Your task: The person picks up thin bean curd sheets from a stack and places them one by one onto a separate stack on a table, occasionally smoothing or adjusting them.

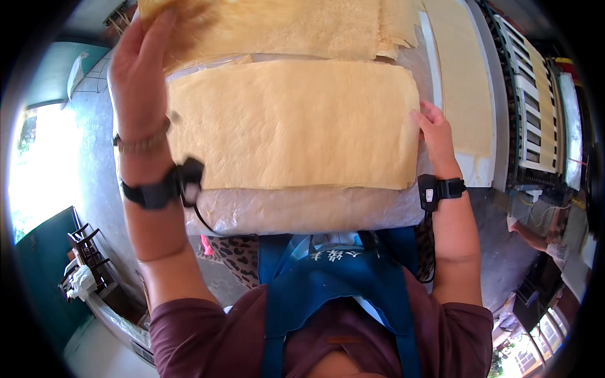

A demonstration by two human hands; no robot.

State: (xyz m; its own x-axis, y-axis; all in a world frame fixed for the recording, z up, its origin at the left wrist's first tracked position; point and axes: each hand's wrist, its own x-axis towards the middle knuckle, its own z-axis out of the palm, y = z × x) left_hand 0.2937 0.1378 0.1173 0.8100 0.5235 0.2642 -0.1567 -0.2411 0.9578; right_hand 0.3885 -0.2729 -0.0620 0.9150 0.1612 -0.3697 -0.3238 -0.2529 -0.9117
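Note:
A wide, thin tan sheet [290,126] with a slightly wrinkled surface lies flat in front of me, across a plastic-covered work surface [302,211]. My right hand [436,132] pinches its right edge between thumb and fingers. At the far left, my left hand [144,53] grips the edge of another tan sheet [233,25], which is partly smeared by motion. That sheet lies over more sheets with ragged edges [392,44] on the far side. Whether the near sheet is single or a stack, I cannot tell.
To the right of the work surface stands a pale board [465,82] covered by a long tan sheet. Farther right is a slatted conveyor-like frame [535,94] carrying a tan strip. Another person's arm [528,236] shows at the right. Dark wooden chairs [88,252] stand at the left.

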